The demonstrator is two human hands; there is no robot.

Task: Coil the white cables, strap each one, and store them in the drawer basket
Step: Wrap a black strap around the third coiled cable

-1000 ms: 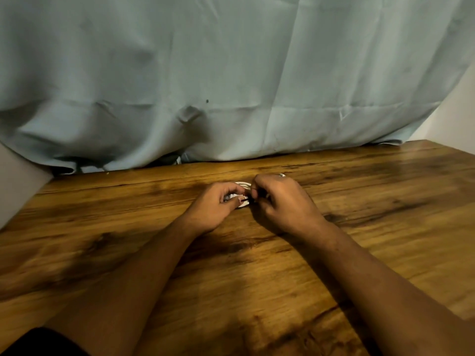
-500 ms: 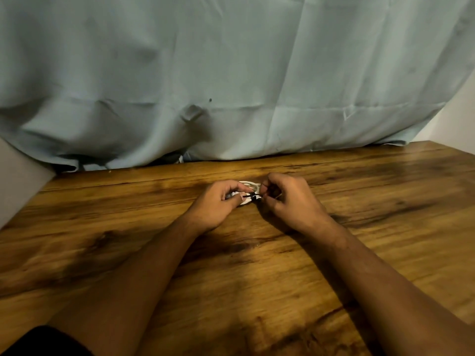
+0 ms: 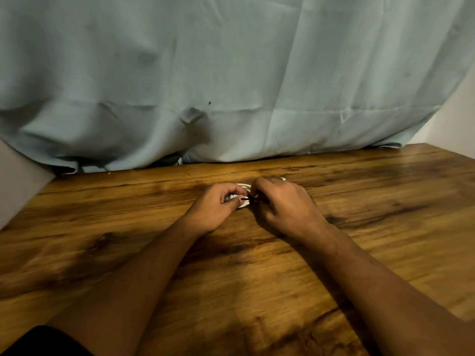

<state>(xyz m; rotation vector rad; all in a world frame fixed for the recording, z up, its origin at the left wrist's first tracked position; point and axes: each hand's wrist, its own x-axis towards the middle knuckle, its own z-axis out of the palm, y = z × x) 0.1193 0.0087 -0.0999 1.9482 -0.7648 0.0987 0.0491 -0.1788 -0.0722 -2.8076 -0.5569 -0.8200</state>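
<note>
L hand (image 3: 218, 204) grips the white cable coil (image 3: 244, 186). R hand (image 3: 282, 205) pinches the black strap (image 3: 251, 199) at the coil. Hands nearly touching, coil low on the wood surface (image 3: 359, 253), near the pale blue cloth (image 3: 231, 73). Step: strapping, imo. Next: cinch strap w/o loops springing. Drawer basket not in view. Vs 0.5 s ago — R hand closer in, less coil showing.

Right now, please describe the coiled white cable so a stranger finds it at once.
On the wooden table, below the pale blue curtain, the left hand and right hand meet. The coiled white cable lies between them, the only white thing there, crossed by a black strap.
</note>
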